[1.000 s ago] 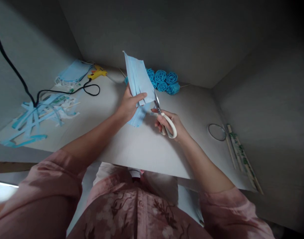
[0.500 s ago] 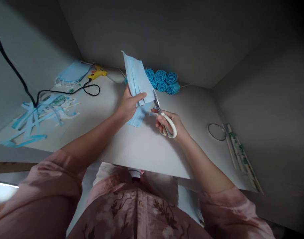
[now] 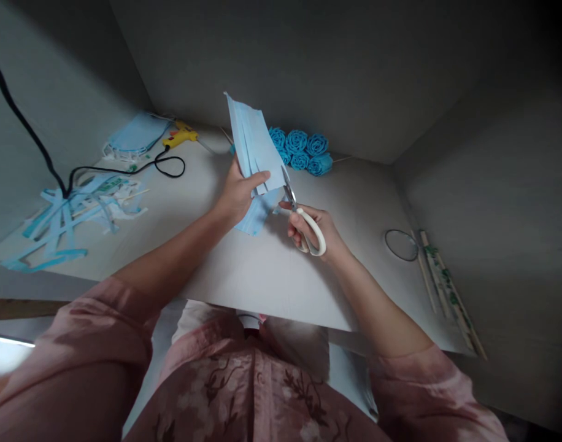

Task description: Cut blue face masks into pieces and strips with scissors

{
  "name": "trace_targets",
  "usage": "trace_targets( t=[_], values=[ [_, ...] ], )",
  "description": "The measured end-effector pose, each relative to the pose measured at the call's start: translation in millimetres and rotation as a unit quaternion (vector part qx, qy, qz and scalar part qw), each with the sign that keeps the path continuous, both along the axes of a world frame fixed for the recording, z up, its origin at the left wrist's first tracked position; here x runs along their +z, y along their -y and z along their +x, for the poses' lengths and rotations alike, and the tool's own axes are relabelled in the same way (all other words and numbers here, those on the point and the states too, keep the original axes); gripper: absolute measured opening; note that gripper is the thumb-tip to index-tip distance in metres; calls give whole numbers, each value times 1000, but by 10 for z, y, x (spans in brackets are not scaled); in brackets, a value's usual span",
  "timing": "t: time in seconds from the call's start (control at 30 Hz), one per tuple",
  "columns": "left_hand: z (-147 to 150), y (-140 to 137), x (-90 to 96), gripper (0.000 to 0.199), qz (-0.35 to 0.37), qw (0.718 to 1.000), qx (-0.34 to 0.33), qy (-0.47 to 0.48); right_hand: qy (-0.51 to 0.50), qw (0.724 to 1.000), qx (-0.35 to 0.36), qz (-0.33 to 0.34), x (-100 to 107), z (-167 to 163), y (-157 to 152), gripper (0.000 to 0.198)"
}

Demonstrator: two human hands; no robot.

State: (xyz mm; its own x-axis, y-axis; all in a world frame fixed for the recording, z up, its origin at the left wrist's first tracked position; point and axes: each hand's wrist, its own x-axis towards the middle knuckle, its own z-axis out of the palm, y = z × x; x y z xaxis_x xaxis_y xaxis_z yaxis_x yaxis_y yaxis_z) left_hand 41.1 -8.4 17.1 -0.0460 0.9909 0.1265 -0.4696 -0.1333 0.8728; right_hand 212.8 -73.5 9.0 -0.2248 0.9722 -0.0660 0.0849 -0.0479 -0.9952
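Note:
My left hand (image 3: 241, 192) is closed on a pleated light-blue face mask (image 3: 257, 138), thumb on its near face, and holds it up above the table. My right hand (image 3: 318, 228) grips white-handled scissors (image 3: 314, 236), fingers through the loops. The blades meet the mask's lower right edge. Below the held mask, another flat light-blue piece (image 3: 254, 220) lies on the table. Behind the mask sit several blue rolled flowers (image 3: 297, 142), partly covered by it.
At the left are a stack of blue masks (image 3: 136, 135), a yellow glue gun (image 3: 180, 135) with a black cord (image 3: 97, 169), and a pile of cut blue strips (image 3: 62, 221). At the right lie a wire ring (image 3: 401, 245) and several sticks with green bits (image 3: 451, 291).
Hardly anything differs. The scissors and my right hand have shifted very slightly, and the mask stays in the same place in my left hand.

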Motion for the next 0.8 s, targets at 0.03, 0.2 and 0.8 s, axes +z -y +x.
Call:
trace_targets(
  t=[0.03,0.2,0.8],
  values=[
    [-1,-3,-3,54,1,1000,0,1,4,1000,1,1,1,4,-1,62],
    [-6,-20,-13,54,13,1000,2,-2,14,999,31,26,25,19,2,61],
    [-11,8,32,52,-4,1000,6,-1,30,999,32,29,29,4,-1,65]
  ],
)
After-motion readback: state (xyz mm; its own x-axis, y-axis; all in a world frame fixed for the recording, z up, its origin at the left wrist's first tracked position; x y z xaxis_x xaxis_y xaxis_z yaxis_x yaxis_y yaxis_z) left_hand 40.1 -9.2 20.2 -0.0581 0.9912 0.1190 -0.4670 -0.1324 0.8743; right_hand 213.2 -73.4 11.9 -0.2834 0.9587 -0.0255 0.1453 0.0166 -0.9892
